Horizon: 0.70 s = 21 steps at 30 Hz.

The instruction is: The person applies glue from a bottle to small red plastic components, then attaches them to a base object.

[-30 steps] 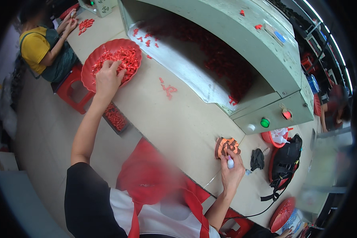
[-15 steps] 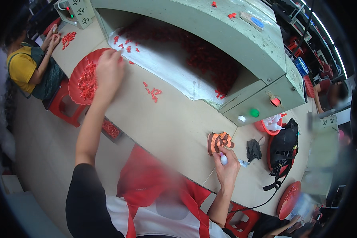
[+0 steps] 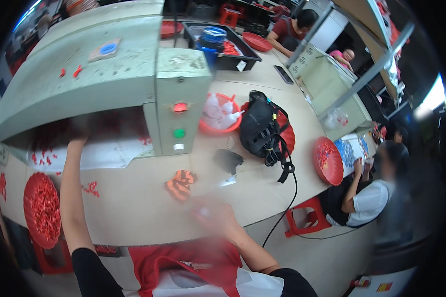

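Observation:
My left hand [image 3: 80, 131] reaches into the dark opening of the pale green machine [image 3: 104, 91], above its white sheet [image 3: 96, 159]. Its fingers are lost in shadow and blur. Small red pieces lie on that sheet and deeper inside. Closer to me on the table, a few red pieces [image 3: 90, 188] lie beside my left forearm. My right hand [image 3: 220, 220] is smeared by motion over the near table edge, closed round a small white bottle [image 3: 203, 212]. Just beyond it lies a crumpled orange-and-brown striped cloth [image 3: 181, 184].
Left of my arm is a red scalloped bowl [image 3: 41, 210] full of red pieces. A red basket [image 3: 220, 129] of squeeze bottles, a black bag [image 3: 260, 126] with a cable, and a dark cloth [image 3: 228, 161] lie on the right. A co-worker [image 3: 371, 188] sits at far right.
My view has swung to the right. My left hand has gone from the red bowl into the machine opening. My right hand has drawn back from the striped cloth toward me.

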Tool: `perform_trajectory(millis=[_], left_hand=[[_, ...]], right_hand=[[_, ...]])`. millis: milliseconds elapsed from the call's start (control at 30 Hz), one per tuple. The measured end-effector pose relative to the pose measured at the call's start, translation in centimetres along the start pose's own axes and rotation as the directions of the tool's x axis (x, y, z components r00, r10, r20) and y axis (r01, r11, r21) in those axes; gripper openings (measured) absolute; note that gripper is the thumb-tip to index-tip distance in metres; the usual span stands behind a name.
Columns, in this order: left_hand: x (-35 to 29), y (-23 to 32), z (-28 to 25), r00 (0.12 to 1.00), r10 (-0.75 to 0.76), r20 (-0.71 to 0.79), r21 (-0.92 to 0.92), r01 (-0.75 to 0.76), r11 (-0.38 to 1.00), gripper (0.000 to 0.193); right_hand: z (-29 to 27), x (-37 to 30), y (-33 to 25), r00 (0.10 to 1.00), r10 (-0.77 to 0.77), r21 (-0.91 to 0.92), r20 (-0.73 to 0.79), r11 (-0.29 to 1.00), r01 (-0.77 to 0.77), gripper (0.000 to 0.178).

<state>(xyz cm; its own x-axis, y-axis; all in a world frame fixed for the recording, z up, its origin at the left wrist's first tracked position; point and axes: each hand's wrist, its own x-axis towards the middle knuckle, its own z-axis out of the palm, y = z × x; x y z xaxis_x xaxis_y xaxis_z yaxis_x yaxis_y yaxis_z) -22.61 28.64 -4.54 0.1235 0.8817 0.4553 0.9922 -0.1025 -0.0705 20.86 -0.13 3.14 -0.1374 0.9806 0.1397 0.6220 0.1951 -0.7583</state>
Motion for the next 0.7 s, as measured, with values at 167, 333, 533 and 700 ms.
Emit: perform_trajectory(millis=[167,333,533,700], left_hand=[[-3.3,4.1,-7.1,0.948,-0.310,0.073,-0.570,0.295,0.767,0.031],[-14.3,19.1,-18.4,0.843,-0.055,0.536,-0.639,0.362,-0.679,0.042],[-17.8,25.3,-19.5,0.729,0.130,0.673,-0.257,0.394,-0.882,0.033],[-18.7,26.1,-20.4,0.751,0.034,0.659,-0.446,0.427,-0.787,0.032]], right_hand=[[0.4,1.4,-0.6,0.972,-0.060,0.174,0.227,0.984,0.021,0.049],[-0.2,4.0,-1.4,0.977,-0.170,0.542,0.128,0.837,0.075,0.042],[-1.3,1.7,-2.5,0.997,0.052,0.683,-0.051,0.730,-0.003,0.028],[-0.8,0.3,-3.0,0.863,-0.374,0.189,-0.339,0.872,0.452,0.033]])
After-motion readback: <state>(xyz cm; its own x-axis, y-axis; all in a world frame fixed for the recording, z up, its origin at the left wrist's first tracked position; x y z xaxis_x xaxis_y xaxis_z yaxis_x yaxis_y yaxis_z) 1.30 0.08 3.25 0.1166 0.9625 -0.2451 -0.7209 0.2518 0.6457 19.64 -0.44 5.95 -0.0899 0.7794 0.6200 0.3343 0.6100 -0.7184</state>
